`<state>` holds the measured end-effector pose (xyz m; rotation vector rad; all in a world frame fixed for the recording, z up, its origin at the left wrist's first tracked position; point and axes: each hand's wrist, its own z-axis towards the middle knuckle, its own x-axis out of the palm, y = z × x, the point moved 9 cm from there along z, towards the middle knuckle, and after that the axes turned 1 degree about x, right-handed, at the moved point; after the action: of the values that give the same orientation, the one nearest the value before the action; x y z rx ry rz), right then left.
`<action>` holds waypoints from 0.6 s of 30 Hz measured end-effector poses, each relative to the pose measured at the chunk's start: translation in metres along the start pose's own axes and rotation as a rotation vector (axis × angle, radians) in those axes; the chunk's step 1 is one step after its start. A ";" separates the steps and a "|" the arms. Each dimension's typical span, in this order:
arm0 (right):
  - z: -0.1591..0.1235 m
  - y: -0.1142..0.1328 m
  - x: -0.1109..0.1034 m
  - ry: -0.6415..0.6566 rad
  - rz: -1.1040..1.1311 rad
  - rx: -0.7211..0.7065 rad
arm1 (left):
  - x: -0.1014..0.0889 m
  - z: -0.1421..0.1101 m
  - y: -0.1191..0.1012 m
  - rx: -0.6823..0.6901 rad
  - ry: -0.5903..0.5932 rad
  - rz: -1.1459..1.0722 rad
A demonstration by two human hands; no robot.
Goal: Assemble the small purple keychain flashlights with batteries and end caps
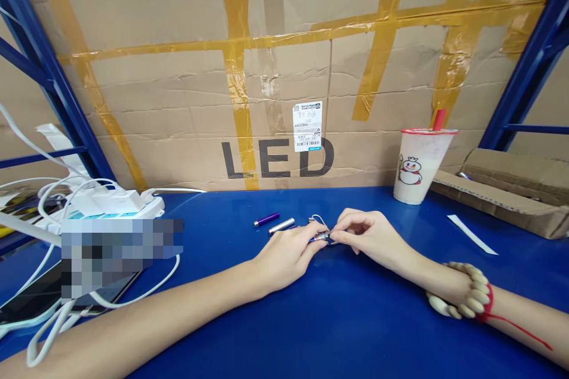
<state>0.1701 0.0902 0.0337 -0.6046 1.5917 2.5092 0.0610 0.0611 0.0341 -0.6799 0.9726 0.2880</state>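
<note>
My left hand (287, 251) is closed around a small blue-and-silver cylinder (320, 237) with a reddish mark, held low over the blue table. My right hand (371, 234) pinches at the cylinder's right end. What exactly sits between those fingertips is too small to make out. A thin pale cord loop (318, 218) shows just behind the fingers. Beyond my left hand lie a purple metal tube (267, 219) and a silver tube (281, 225). Part of another purplish piece peeks out behind the left knuckles, mostly hidden.
A large taped cardboard box (186, 100) stands along the back. At right are a drink cup (420, 166), an open cardboard tray (511, 195) and a white strip (472, 234). Left, a power strip (120, 204) and white cables surround phones (33, 296).
</note>
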 end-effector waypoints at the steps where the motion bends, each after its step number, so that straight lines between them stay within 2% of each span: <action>1: 0.000 0.000 -0.001 -0.005 -0.008 -0.002 | 0.000 0.000 0.000 -0.007 -0.001 0.006; 12: -0.004 0.008 -0.005 -0.063 -0.076 -0.104 | -0.001 0.001 0.003 -0.056 -0.009 0.032; 18: -0.006 0.017 -0.004 -0.052 -0.118 -0.187 | -0.003 0.000 0.004 -0.077 -0.014 0.021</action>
<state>0.1700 0.0775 0.0472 -0.6289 1.2743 2.5802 0.0570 0.0641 0.0346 -0.7370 0.9595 0.3496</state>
